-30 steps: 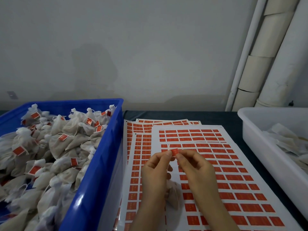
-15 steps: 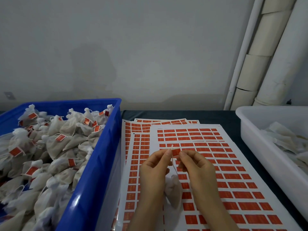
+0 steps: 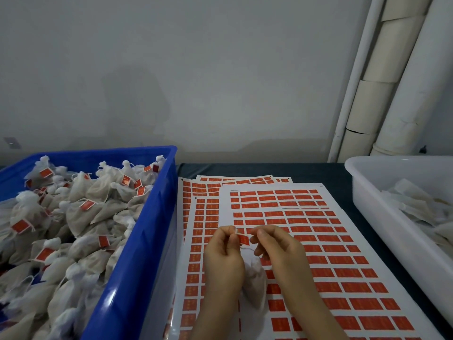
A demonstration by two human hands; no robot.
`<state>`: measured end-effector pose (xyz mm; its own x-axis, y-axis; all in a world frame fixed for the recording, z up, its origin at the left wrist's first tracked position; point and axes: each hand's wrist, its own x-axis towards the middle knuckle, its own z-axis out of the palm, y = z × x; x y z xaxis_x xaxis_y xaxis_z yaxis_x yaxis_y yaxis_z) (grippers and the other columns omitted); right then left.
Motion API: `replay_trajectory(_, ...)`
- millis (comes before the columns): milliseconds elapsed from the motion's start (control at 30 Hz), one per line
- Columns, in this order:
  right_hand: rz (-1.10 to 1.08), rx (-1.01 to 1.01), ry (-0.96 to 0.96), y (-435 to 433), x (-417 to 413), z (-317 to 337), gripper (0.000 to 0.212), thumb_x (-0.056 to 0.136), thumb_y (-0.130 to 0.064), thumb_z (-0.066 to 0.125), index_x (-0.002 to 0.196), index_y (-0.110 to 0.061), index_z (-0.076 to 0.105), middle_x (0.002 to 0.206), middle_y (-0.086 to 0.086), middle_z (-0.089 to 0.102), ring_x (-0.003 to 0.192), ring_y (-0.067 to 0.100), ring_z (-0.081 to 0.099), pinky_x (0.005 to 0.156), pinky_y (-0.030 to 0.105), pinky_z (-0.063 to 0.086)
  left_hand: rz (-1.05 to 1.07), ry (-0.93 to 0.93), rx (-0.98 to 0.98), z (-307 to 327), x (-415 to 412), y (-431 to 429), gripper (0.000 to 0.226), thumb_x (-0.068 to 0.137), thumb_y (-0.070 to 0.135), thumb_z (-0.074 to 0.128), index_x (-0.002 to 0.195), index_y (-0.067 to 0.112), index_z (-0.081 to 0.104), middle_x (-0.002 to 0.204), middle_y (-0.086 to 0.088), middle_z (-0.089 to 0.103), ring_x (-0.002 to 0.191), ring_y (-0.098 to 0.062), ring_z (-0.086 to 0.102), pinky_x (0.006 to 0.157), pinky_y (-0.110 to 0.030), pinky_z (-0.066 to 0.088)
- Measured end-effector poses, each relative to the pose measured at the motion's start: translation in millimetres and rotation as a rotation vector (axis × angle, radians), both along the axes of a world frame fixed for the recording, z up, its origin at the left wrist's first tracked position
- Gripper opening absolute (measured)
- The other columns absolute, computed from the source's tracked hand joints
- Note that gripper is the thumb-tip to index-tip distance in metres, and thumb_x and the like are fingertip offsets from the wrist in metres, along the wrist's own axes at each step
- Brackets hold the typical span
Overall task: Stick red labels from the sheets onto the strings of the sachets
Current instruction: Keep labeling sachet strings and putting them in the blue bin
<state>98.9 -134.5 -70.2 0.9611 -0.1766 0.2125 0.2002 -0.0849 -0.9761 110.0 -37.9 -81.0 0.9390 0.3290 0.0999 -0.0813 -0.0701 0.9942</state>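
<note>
**Labelling station, head view, read from left to right.**

- **Far left:** a blue crate (image 3: 137,241) holds a heap of finished sachets (image 3: 81,217). Many show a red tag on their strings.
- **Centre:** several label sheets (image 3: 224,204) lie overlapped on the dark table (image 3: 269,169). The top sheet already has gaps in its near rows.
- **Left hand:** the left hand (image 3: 224,251) is over these sheets. Its thumb and fingers are curled and pinch 1 red label (image 3: 243,239).
- **Sachet in hand:** a thin string (image 3: 245,248) runs down from the label to the sachet in hand (image 3: 253,283). That sachet hangs low between the 2 wrists, just above the sheet.
- **Right hand:** the right hand (image 3: 279,249) sits just beside the label with its fingers curled. Whether its fingertips grip the label's edge, grip the string, or grip nothing cannot be told.
- **Far right:** a white tub (image 3: 367,192) contains untagged sachets (image 3: 421,207).

**Change over the last 1 s.** The label was then stretched level between both sets of fingertips. It now tilts down toward the right, closer to the left hand. The right fingertips have drawn slightly off its face.

**Reading.** The fold around the string appears closed, so this sachet is probably tagged. What likely remains is a final press and a drop into the blue crate. The tub's stock still awaits tagging.
</note>
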Motion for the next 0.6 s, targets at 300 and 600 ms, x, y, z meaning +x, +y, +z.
replay_trajectory(300,0.135,-0.215,0.052,2,0,-3,0.024,0.091,-0.019,0.054,0.082,-0.042,0.056,0.088,-0.024,0.062,0.086,-0.008,0.058,0.066,-0.001,0.042,0.026,0.050,-0.067,-1,3,1,0.015,0.093,0.020,0.052,0.082,0.027,0.059,0.087,0.014,0.065,0.081,-0.006,0.063,0.061,-0.008,0.049)
replay_trajectory(600,0.270,-0.554,0.301,-16,6,-8,0.006,0.083,-0.047,0.059,0.087,-0.042,0.058,0.088,-0.028,0.059,0.082,-0.004,0.057,0.055,0.005,0.041,0.120,0.229,-0.402,6,7,14,0.011,0.090,0.034,0.057,0.080,0.030,0.059,0.088,0.013,0.066,0.083,-0.011,0.063,0.079,-0.033,0.049)
